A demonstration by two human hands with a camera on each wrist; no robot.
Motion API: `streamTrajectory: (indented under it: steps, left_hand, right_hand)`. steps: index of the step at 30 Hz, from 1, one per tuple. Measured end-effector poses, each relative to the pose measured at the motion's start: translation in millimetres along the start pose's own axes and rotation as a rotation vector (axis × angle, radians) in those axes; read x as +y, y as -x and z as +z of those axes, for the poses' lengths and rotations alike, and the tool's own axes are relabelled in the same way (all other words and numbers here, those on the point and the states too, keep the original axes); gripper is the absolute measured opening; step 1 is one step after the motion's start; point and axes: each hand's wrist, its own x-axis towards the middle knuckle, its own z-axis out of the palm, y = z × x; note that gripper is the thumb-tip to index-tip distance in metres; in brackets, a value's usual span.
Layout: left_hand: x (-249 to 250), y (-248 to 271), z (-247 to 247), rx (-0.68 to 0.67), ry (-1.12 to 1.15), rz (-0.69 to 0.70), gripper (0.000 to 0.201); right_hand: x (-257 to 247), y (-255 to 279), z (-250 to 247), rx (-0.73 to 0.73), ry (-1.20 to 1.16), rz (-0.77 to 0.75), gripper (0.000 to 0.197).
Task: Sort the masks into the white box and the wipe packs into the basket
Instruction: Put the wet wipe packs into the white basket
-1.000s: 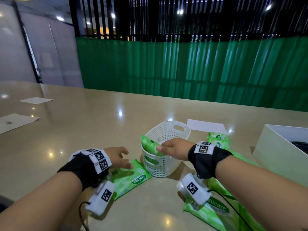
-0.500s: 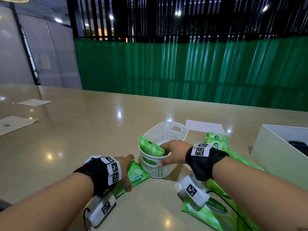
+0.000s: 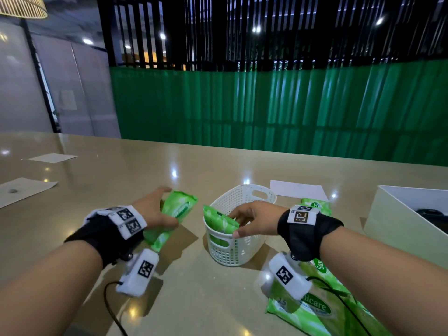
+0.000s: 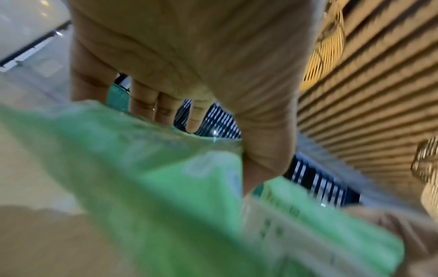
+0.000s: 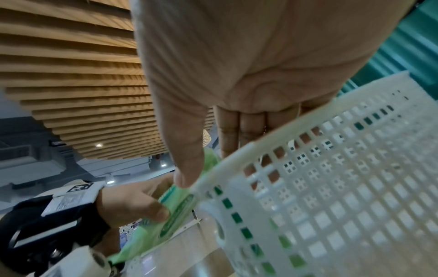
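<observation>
In the head view my left hand grips a green wipe pack and holds it tilted above the table, left of the white basket. The left wrist view shows the same wipe pack blurred under the left hand. Another green pack stands inside the basket's left end. My right hand straddles the basket's near rim, with fairly straight fingers inside by that pack and the thumb outside. The white box stands at the far right with a dark item inside.
More green wipe packs lie under my right forearm and behind the right wrist. A white sheet lies behind the basket. Two more paper sheets lie at the far left of the tan table.
My left hand closed on the pack that lay flat on the table and lifted it up and forward. My right hand pushed its pack down into the basket and stays at the rim.
</observation>
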Motion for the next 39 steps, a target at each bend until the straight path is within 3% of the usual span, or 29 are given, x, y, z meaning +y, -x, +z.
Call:
streamTrajectory:
  steps: [5, 9, 12, 14, 18, 21, 25, 27, 29, 31, 34, 39]
  left_hand:
    - [45, 4, -32, 0.047, 0.451, 0.228, 0.108]
    - [94, 19, -30, -0.121, 0.660, 0.405, 0.120]
    - [121, 25, -19, -0.240, 0.789, 0.506, 0.119]
    - [135, 29, -12, -0.322, 0.860, 0.524, 0.113]
    - [150, 36, -4, -0.537, 0.894, 0.586, 0.076]
    - [149, 38, 0, -0.639, 0.980, 0.611, 0.077]
    - [140, 30, -1, -0.597, 0.963, 0.545, 0.089]
    - [130, 22, 0, -0.421, 0.860, 0.450, 0.096]
    - [113, 14, 4, -0.203, 0.705, 0.324, 0.086]
    - [92, 4, 11, -0.097, 0.558, 0.174, 0.094]
    - [67, -2, 28, -0.136, 0.440, 0.044, 0.100]
    - [57, -1, 52, -0.241, 0.263, 0.133, 0.093]
  right_hand:
    - [-13, 7, -30, 0.245, -0.226, -0.128, 0.032]
    - [-30, 17, -55, 0.434, -0.365, -0.251, 0.058]
    - [-38, 28, -74, 0.418, -0.445, -0.312, 0.077]
    - [-38, 35, -83, 0.364, -0.486, -0.347, 0.077]
    - [-38, 50, -90, 0.264, -0.538, -0.398, 0.053]
    - [-36, 54, -89, 0.243, -0.575, -0.428, 0.032]
    - [-36, 50, -93, 0.294, -0.606, -0.410, 0.024]
    - [-30, 46, -94, 0.415, -0.653, -0.344, 0.026]
    - [-22, 39, -91, 0.557, -0.682, -0.248, 0.023]
    - [-14, 29, -82, 0.657, -0.652, -0.143, 0.018]
    - [-2, 11, -58, 0.700, -0.440, 0.005, 0.009]
    - [4, -11, -14, 0.598, -0.160, 0.120, 0.011]
